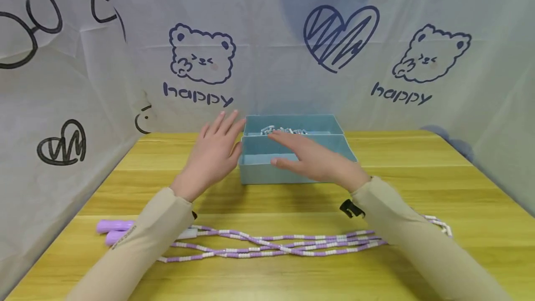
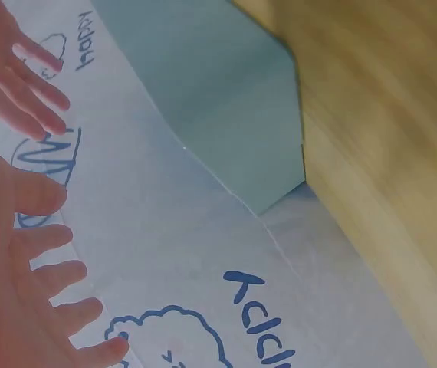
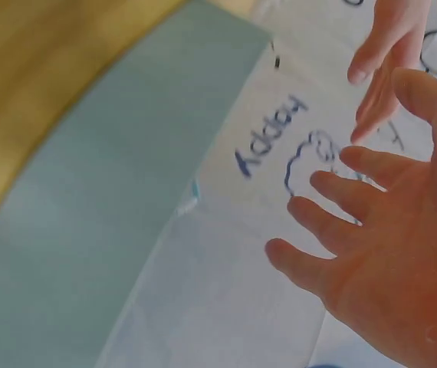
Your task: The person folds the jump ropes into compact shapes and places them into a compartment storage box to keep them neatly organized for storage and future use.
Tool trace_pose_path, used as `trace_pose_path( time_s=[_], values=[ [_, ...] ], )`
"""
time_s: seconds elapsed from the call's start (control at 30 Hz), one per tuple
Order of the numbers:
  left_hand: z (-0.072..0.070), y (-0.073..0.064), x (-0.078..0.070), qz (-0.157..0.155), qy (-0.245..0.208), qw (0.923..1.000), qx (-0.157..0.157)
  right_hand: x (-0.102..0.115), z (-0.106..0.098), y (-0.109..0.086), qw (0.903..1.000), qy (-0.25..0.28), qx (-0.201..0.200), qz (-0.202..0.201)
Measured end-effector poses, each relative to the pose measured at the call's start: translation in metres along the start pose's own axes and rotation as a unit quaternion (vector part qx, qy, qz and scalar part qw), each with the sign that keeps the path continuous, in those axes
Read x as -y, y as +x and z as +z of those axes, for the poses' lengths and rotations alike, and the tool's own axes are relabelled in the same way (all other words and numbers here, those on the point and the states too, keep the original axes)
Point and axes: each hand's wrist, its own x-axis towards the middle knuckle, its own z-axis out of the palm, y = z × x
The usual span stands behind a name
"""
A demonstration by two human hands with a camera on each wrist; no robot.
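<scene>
A light blue box (image 1: 267, 174) with two compartments stands at the back of the table. In its far compartment lie blue and white beaded strands (image 1: 288, 130); the near compartment shows a bare floor. My left hand (image 1: 215, 152) hovers by the box's left side, fingers extended. Over the front of the box is my right hand (image 1: 311, 157), its fingers straight and holding nothing. Both wrist views show spread fingers and bare palms above the box wall (image 3: 111, 176). Nearer to me, a jump rope (image 1: 309, 245) with purple and white beads lies stretched out beneath my forearms.
Purple handles (image 1: 114, 225) of the jump rope lie at the left, partly hidden by my left sleeve. The wooden table (image 1: 267, 282) meets a white cloth backdrop (image 1: 267, 59) with printed bears and hearts. More cloth hangs at both sides.
</scene>
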Motion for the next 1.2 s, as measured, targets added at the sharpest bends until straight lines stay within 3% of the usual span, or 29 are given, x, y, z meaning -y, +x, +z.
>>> trace_pose_path(
  time_s=[0.33,0.5,0.7,0.87,1.0,1.1,1.2],
  values=[
    [-0.008,-0.037,0.009,0.008,0.007,0.9998,-0.019,0.022,0.034,-0.03,0.9977,-0.006,-0.021,-0.064],
    [-0.015,-0.051,0.015,0.002,-0.002,1.0,-0.001,0.03,0.045,-0.04,0.9972,-0.022,-0.011,-0.07],
    [-0.02,-0.078,0.024,-0.009,-0.006,0.9965,0.083,0.036,0.062,-0.045,0.9975,-0.04,0.024,-0.053],
    [-0.015,-0.106,0.035,0.023,-0.041,0.9869,0.155,0.037,0.078,-0.047,0.9937,-0.072,0.04,-0.076],
    [-0.014,-0.121,0.045,0.027,-0.099,0.9696,0.222,0.039,0.086,-0.048,0.9908,-0.088,0.044,-0.092],
    [-0.015,-0.125,0.049,0.005,-0.126,0.9554,0.267,0.042,0.089,-0.048,0.991,-0.08,0.055,-0.093],
    [-0.016,-0.126,0.053,-0.018,-0.136,0.9462,0.293,0.044,0.09,-0.047,0.9921,-0.059,0.071,-0.085]
  ],
)
